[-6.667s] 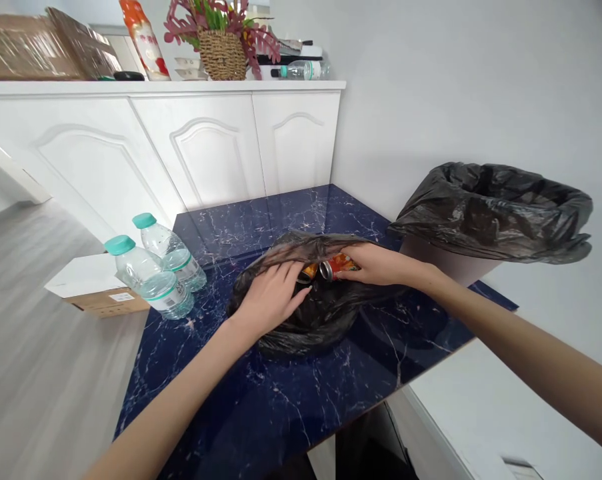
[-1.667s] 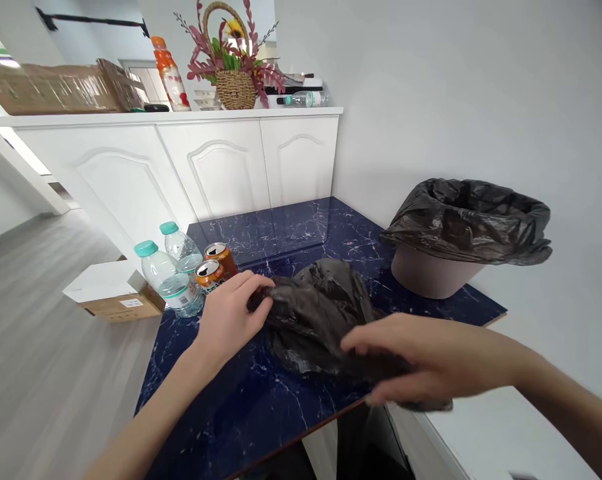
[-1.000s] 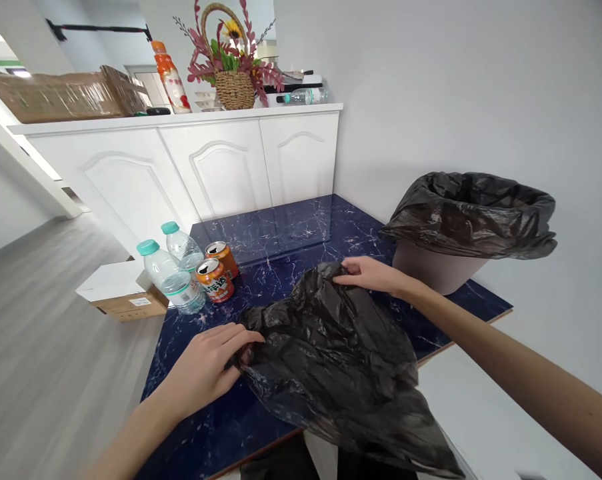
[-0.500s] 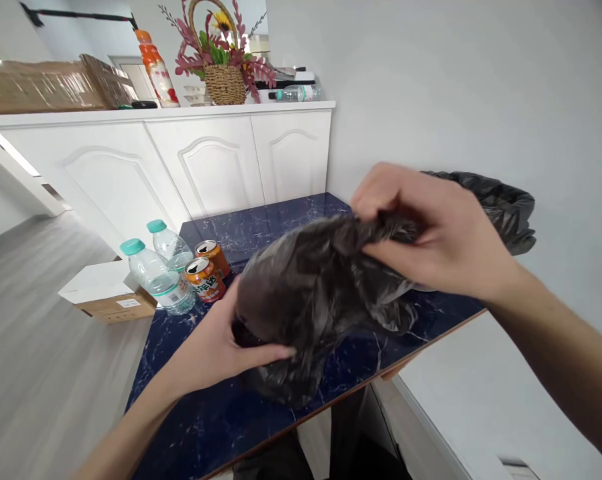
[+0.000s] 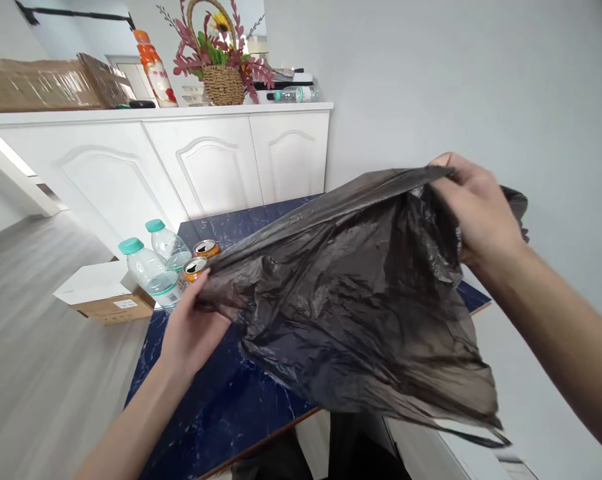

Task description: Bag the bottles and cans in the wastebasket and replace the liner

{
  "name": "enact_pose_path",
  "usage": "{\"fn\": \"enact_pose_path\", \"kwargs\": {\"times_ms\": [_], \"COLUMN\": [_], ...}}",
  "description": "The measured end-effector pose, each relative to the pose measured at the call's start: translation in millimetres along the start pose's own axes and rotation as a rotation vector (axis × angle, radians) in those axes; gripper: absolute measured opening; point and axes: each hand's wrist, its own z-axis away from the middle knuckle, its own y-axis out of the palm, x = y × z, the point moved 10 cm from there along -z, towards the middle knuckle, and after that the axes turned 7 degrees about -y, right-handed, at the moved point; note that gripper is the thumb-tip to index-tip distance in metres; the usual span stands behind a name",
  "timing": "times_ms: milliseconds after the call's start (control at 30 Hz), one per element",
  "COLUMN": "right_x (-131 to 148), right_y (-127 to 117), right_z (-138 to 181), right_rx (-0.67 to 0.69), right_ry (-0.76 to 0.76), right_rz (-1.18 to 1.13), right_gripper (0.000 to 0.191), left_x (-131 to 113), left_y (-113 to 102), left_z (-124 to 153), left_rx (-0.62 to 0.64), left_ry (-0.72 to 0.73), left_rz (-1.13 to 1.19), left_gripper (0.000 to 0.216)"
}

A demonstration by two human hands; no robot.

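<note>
Grips the black bag (image 5: 351,293) above the counter (image 5: 221,420), with left hand (image 5: 193,330) at one end, right hand (image 5: 481,207) at the other; no longer bunched, now pulled wide, hanging slack, probably near-empty.

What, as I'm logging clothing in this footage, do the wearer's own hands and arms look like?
The left hand and right hand are ungloved, and the slim left forearm and right forearm are bare. No sleeves, watch or bracelet show. Parts of both hands are hidden, so rings can't be ruled out.
</note>
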Motion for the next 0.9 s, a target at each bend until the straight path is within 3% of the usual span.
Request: {"fn": "enact_pose_path", "kwargs": {"times_ms": [67, 133, 300, 433, 500, 667, 733, 900], "right_x": [-18.4, -27.3, -37.4, -90.9, -119.3, -160.8, -170.2, -187.5], "right_y": [10.7, 27.9, 45.7, 63.2, 70.8, 81.7, 85.1, 93.8], "right_z": [11.8, 23.4, 36.0, 65.2, 84.5, 121.6, 130.6, 144.3], "right_rx": [-0.014, 0.057, 0.117, 0.24, 0.322, 0.388, 0.385, 0.36], "right_ry": [0.218, 0.329, 0.081, 0.168, 0.265, 0.379, 0.389, 0.402], "right_rz": [-0.08, -0.099, 0.329, 0.637, 0.689, 0.654, 0.631, 0.543], "right_gripper": [0.037, 0.039, 0.027, 0.008, 0.01, 0.008, 0.006, 0.009], "left_x": [-9.0, -14.0, 0.3, 31.4, 43.3, 59.4, 73.8, 124.5], "left_y": [6.6, 18.3, 32.8, 10.0, -5.7, -17.1, -3.3, 51.5], "left_z": [6.1, 12.3, 7.0, -18.3, -26.5, -14.3, 1.7, 53.1], "left_rx": [-0.018, 0.024, 0.087, -0.044, -0.123, -0.131, 0.005, 0.67], "left_ry": [0.017, 0.011, -0.047, -0.16, -0.196, -0.039, 0.024, 0.196], "left_rz": [0.146, 0.228, 0.134, -0.095, -0.144, -0.395, -0.649, -1.151], "left_gripper": [0.019, 0.022, 0.014, 0.02, 0.023, 0.025, 0.022, 0.038]}}
